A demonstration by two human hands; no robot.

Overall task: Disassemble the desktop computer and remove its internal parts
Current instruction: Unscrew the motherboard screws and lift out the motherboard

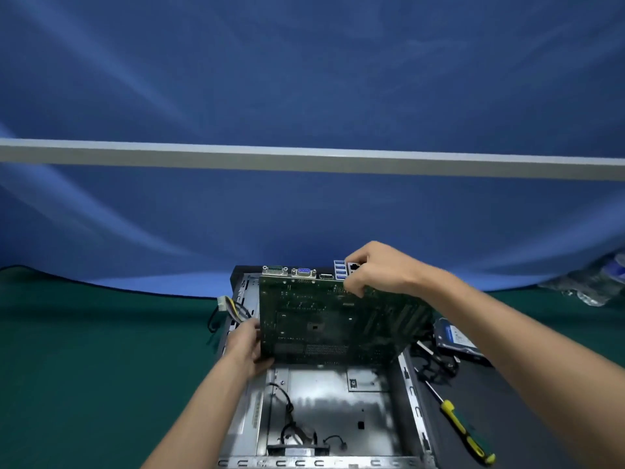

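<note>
The open metal computer case [414, 401] lies flat on the green mat, its bare floor showing a few loose black cables [291, 414]. A green motherboard [324, 323] is held tilted above the case, underside toward me, with its rear ports along the top edge. My left hand [248, 346] grips the board's lower left edge. My right hand [375, 269] pinches the top right corner by the blue USB ports.
A yellow-and-green screwdriver [463, 428] lies right of the case. A hard drive [456, 336] with black cables sits further back on the right. A white power connector with coloured wires [230, 306] hangs at the case's left. A blue backdrop stands behind.
</note>
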